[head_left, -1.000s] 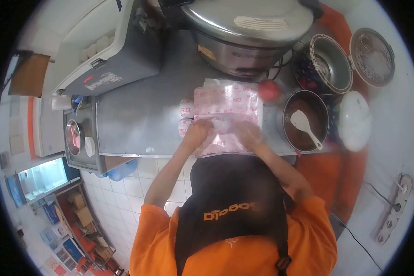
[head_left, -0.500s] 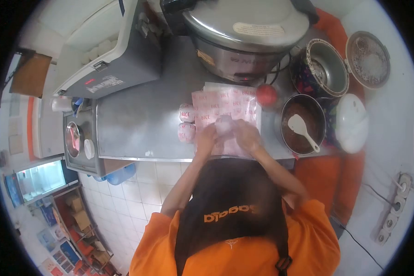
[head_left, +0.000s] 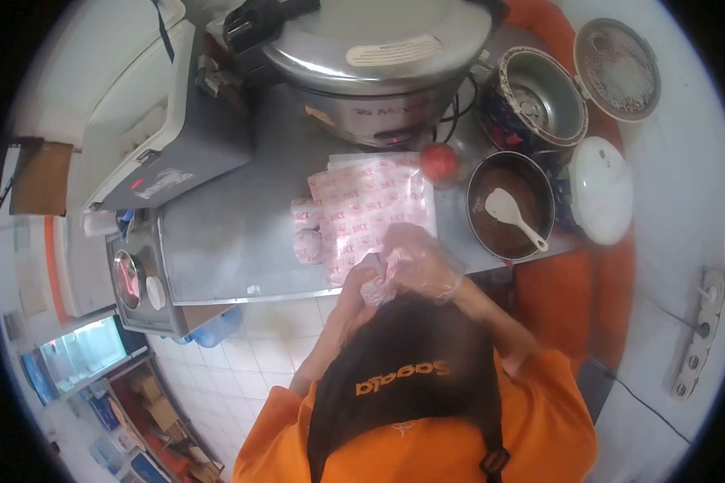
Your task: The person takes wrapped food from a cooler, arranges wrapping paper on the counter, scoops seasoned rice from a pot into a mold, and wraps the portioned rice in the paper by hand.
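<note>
My left hand [head_left: 353,283] is closed round a small paper-wrapped bundle [head_left: 376,290] at the table's front edge, close to my apron. My right hand [head_left: 417,259], in a clear plastic glove, is bent over the bundle's far side with its fingers on the paper. What the wrapping contains is hidden. Just beyond my hands lies a stack of pink-and-white printed paper sheets [head_left: 362,205]. Two finished-looking bundles in the same paper, one wrapped bundle [head_left: 305,216] behind another wrapped bundle [head_left: 308,247], rest against the stack's left side.
A large steel rice cooker [head_left: 379,88] stands at the back. To the right are a pot of brown food [head_left: 499,233] with a white rice paddle [head_left: 514,217], an open patterned container [head_left: 544,101] and a red ball-shaped item [head_left: 439,163]. An open grey cooler box [head_left: 193,153] sits at left.
My hands have drawn the bundle off the paper stack, toward my body and slightly left. The right hand has come over it. The camera view has shifted and tilted.
</note>
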Demonstrator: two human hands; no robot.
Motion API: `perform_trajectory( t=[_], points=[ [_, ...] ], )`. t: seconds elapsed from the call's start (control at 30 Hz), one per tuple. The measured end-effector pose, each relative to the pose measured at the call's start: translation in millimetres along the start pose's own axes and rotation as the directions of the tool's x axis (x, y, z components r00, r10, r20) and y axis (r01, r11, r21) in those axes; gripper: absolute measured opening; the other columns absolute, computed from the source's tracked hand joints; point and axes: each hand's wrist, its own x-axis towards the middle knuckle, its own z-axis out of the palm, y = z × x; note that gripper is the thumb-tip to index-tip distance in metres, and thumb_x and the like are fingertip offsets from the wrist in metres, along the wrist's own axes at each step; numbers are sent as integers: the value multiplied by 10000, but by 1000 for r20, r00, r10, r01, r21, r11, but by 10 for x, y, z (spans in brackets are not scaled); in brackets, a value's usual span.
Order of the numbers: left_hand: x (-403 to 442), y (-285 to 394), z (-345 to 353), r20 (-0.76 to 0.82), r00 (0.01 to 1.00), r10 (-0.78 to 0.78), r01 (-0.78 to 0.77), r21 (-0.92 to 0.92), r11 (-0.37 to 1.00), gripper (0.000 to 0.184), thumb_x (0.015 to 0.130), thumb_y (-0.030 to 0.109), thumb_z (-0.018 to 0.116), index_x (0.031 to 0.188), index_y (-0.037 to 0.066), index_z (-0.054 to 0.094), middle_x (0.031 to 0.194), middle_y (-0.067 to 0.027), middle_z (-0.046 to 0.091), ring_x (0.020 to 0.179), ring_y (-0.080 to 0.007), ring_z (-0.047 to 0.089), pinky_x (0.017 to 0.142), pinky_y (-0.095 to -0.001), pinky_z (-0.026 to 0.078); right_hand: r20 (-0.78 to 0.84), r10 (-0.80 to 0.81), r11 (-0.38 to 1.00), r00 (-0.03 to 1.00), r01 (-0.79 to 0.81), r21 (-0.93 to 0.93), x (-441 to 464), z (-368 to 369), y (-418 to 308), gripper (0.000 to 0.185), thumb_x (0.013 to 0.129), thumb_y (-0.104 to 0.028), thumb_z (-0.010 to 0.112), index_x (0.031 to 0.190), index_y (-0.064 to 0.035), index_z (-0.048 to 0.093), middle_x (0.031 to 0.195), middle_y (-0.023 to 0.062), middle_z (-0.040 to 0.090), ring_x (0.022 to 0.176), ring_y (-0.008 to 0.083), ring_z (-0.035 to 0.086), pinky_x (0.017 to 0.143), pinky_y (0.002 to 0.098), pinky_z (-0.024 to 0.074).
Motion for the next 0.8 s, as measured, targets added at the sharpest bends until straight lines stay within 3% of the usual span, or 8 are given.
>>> perform_trajectory(
  t=[0.1,0.2,0.27,0.5,0.6,0.67,0.73,0.8],
  points=[
    [-98,164,-70,-106,981,162,-130,261,956,391,877,148,657,1236,12,581,1043,-155,668,924,-261,691,840,-387,583,-60,67,942,996,-83,-324,0,-78,-377,557,817,-369,857,1265,-88,682,1277,160,636,1198,347,612,1067,438,465],
    [-80,508,-504,-257,700,666,-391,642,660,484,1007,262,671,1367,-17,505,1128,-111,643,957,-172,639,822,-319,536,-137,117,980,984,-137,-147,-202,-420,-440,513,862,-353,810,1265,-61,683,1274,179,650,1213,354,617,1080,446,467],
    [-184,809,-742,-383,555,739,-332,713,618,634,1043,338,635,1491,-3,343,1215,-97,593,985,-150,593,849,-302,516,-298,283,892,912,-364,-269,-292,-818,-497,495,878,-310,775,1268,-20,679,1296,175,667,1252,343,608,1090,443,457],
    [103,878,-2061,-332,507,795,-242,831,501,728,1028,342,655,1548,11,268,1278,-140,554,1097,-206,569,877,-372,521,-534,378,429,756,-654,-622,-777,-1715,-67,505,914,-239,724,1352,-8,621,1301,257,645,1227,404,613,1061,464,473],
    [393,869,-2303,-12,329,944,180,982,-51,605,1042,311,644,1486,-22,404,1348,-194,558,1195,-267,587,1004,-375,488,-411,617,255,671,-665,-702,-798,-1731,95,395,880,-156,733,1235,8,676,1260,267,664,1179,429,640,1009,480,515],
    [488,1104,-2612,-169,409,897,96,985,142,512,1031,296,639,1412,-25,523,1368,-222,555,1242,-333,561,1045,-426,450,-408,605,224,683,-639,-736,-959,-1731,401,337,878,-138,731,1175,16,691,1214,262,685,1136,425,666,964,478,542],
    [356,1273,-2400,-45,499,866,188,980,-58,494,1007,296,659,1397,12,551,1340,-257,562,1260,-375,536,1090,-465,401,-424,571,171,702,-608,-775,-1212,-1739,919,294,899,-150,711,1139,20,699,1167,255,702,1101,414,685,922,478,559],
    [302,1177,-1570,166,274,947,411,870,-271,516,966,307,693,1390,44,564,1335,-249,579,1266,-401,525,1096,-487,392,-419,644,109,640,-619,-778,-1272,-1798,1167,282,936,-183,677,1130,20,702,1134,250,712,1084,404,693,895,480,565]
  ],
)
